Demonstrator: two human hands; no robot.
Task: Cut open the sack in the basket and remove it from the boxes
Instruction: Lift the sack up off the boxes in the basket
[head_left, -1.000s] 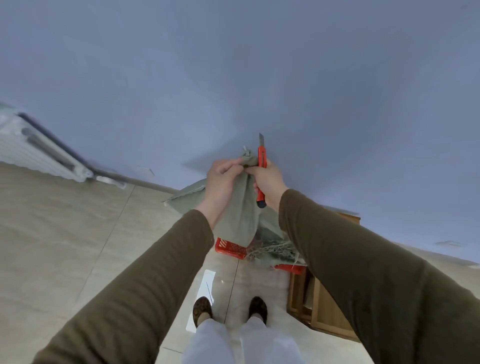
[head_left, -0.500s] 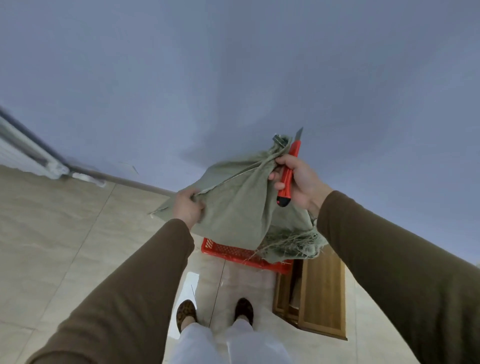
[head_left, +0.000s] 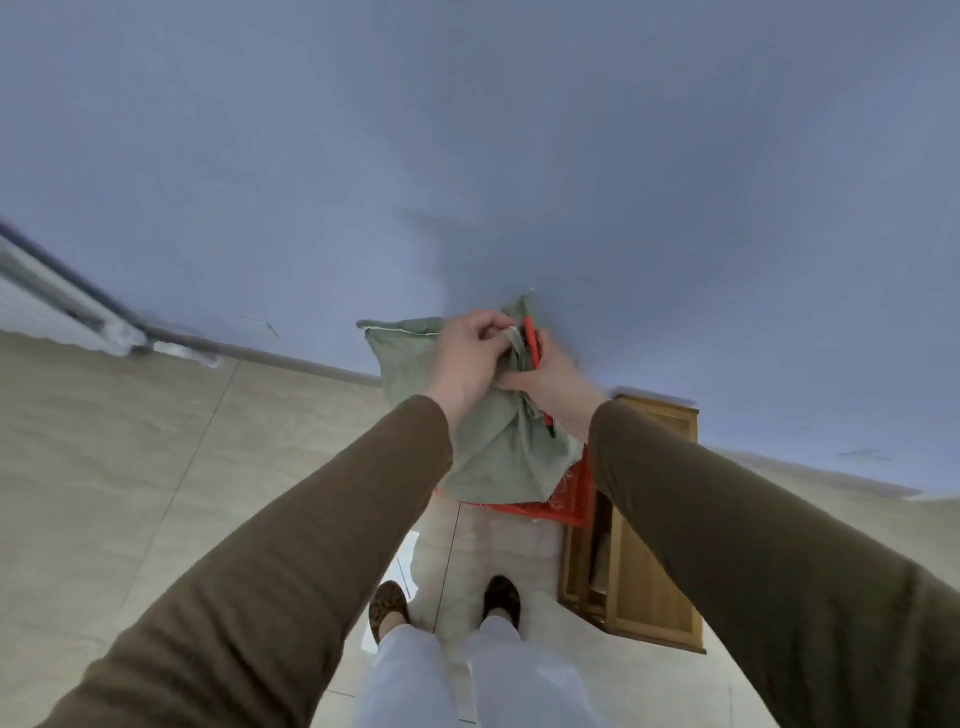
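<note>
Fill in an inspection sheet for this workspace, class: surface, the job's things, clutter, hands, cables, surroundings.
Surface: beige tiled floor.
Job's things: green sack held up above the red basket; red utility knife beside the sack's bunched top; boxes not visible.
Clutter: nothing seen.
Hands: left hand grips the sack's top; right hand holds the knife against the sack.
Cables: nothing seen.
Surroundings: blue-grey wall, wooden cabinet beside the basket, radiator.

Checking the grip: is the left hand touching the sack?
Touching. The head view shows the left hand gripping bunched cloth at the top of the sack.
</note>
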